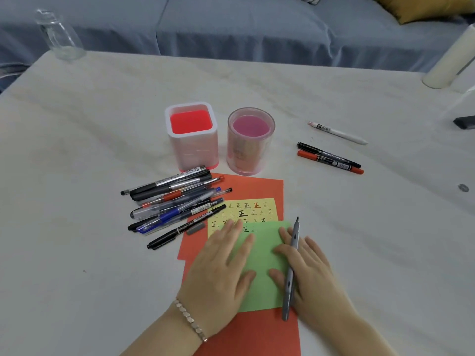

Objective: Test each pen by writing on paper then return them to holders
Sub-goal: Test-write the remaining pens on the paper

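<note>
A green paper (262, 255) lies over a yellow paper (268, 209) covered in written test marks, both on red paper (257, 187). My left hand (221, 268) presses flat on the green sheet's left side. My right hand (308, 273) rests on its right side with a grey pen (291, 265) wedged between its fingers, tip pointing away. A pile of several pens (174, 201) lies left of the papers. Behind stand a square white holder (191, 140) and a round pink holder (250, 147); no pens show in either.
A white pen (338, 133), a black marker (329, 154) and a red marker (330, 162) lie to the right on the white tablecloth. A glass jar (60, 37) stands far left, a white cylinder (449, 62) far right. A grey cap (195, 229) lies on the red paper.
</note>
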